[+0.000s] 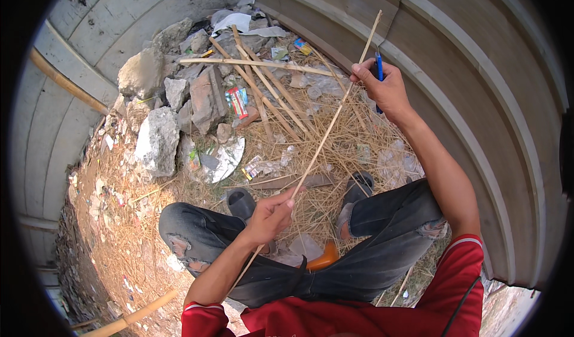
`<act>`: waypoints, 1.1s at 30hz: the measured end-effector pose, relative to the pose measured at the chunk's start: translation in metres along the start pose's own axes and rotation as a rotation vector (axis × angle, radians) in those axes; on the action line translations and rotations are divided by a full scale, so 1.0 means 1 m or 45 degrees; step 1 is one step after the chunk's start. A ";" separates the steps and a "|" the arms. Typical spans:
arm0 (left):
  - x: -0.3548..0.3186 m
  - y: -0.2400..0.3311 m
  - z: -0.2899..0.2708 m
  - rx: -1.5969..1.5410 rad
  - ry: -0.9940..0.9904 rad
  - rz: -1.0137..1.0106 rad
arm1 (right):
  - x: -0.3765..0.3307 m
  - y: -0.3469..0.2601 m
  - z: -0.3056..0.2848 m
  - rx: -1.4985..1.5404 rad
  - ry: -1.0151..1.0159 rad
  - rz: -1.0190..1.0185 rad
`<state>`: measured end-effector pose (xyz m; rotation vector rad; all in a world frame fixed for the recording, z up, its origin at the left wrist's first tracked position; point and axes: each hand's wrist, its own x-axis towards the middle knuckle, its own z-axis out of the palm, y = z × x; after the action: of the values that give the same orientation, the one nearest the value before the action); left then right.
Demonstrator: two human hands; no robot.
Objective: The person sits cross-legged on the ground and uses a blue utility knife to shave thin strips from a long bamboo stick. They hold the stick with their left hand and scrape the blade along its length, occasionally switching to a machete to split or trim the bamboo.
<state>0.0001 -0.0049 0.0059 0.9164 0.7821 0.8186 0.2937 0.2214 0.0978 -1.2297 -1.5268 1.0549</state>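
Observation:
A long, thin bamboo strip runs slantwise across the view, from below my left forearm to the upper right. My left hand pinches it low down, in front of my knees. Farther up, my right hand grips the same strip between thumb and fingertips. A blue pen-shaped tool, seemingly a cutter knife, is also tucked in my right hand; the fingers partly hide it. Between my legs lies an orange, curved, smooth object, partly covered by my clothing.
Several bamboo sticks lie crossed ahead, beside broken rocks and a brick chunk. Straw, thin shavings and wrappers litter the ground. A corrugated metal wall rises close on the right; a pale panel wall stands at left.

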 end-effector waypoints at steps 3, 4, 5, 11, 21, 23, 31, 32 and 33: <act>0.001 -0.003 -0.002 -0.039 0.034 0.005 | -0.005 0.009 0.008 -0.165 0.320 -0.120; 0.001 0.000 -0.002 -0.038 0.050 0.000 | -0.007 0.009 0.011 -0.104 0.236 -0.026; 0.001 0.002 -0.003 -0.035 0.067 -0.004 | -0.010 0.009 0.015 -0.042 0.152 0.069; -0.008 0.025 0.005 0.472 0.199 0.074 | -0.014 0.001 0.027 0.359 -0.204 0.305; -0.087 0.036 0.097 0.478 -0.271 -0.047 | -0.007 -0.010 0.007 0.527 0.010 0.344; -0.059 0.013 0.094 0.203 0.158 0.340 | -0.011 -0.013 0.001 0.591 -0.048 0.361; 0.006 0.068 0.037 -0.119 0.915 1.202 | -0.049 -0.029 -0.007 0.617 -0.153 0.493; 0.007 0.078 0.030 0.006 0.930 1.269 | -0.054 -0.031 -0.012 0.565 -0.178 0.517; 0.007 0.084 0.022 0.126 0.942 1.324 | -0.060 -0.033 -0.019 0.510 -0.198 0.551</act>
<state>0.0003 0.0245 0.0881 1.1150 0.9636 2.1242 0.3116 0.1590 0.1266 -1.2350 -1.1001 1.6811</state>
